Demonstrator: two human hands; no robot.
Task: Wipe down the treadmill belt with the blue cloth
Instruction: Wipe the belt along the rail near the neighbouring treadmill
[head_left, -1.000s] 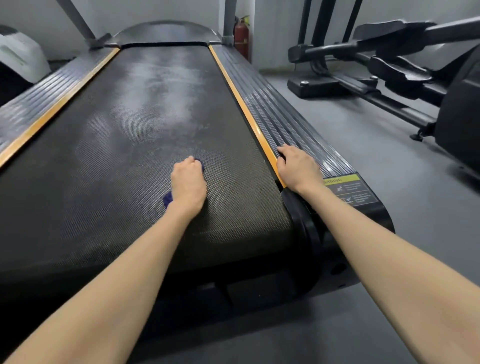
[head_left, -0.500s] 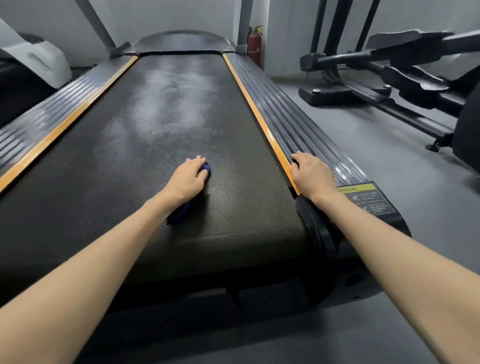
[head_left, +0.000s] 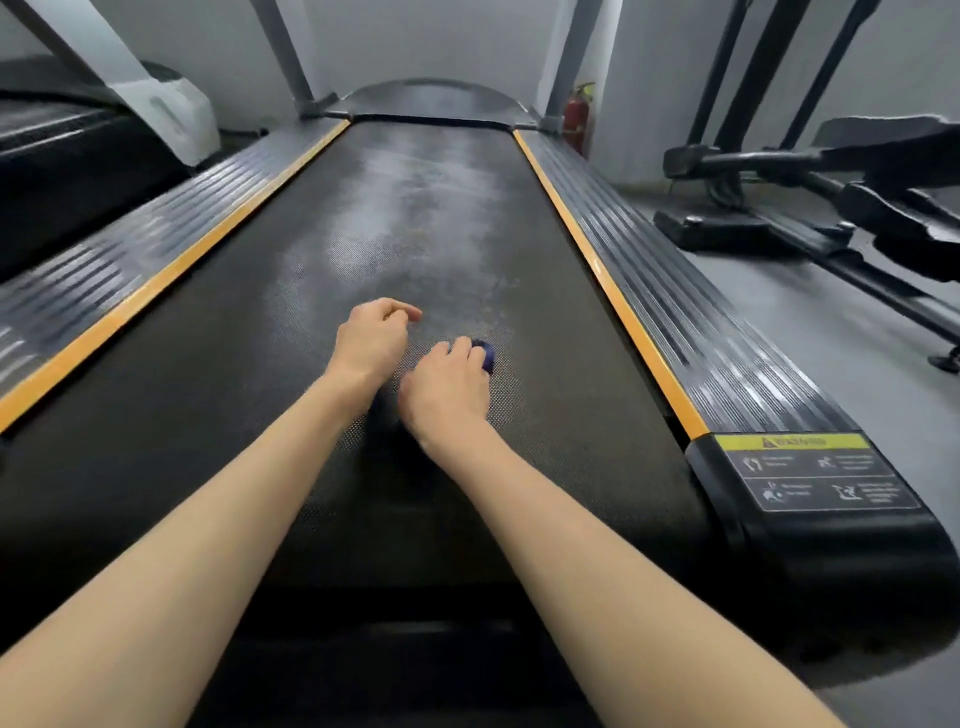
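The treadmill belt (head_left: 441, 234) is black and textured, with a pale dusty patch along its middle. A small part of the blue cloth (head_left: 487, 356) shows on the belt under the fingertips of my right hand (head_left: 447, 389), whose fingers curl over it. Most of the cloth is hidden by that hand. My left hand (head_left: 373, 343) is just to the left and slightly ahead, with its fingers loosely curled and nothing in it.
Orange-edged ribbed side rails (head_left: 670, 291) run along both sides of the belt, with a warning label (head_left: 815, 473) on the right rear cover. An elliptical machine (head_left: 831, 197) stands on the grey floor to the right. Another treadmill (head_left: 62, 171) is on the left and a red fire extinguisher (head_left: 576, 119) at the back.
My right hand left the right side rail and came onto the belt over the cloth. My left hand came off the cloth and shifted left and forward.
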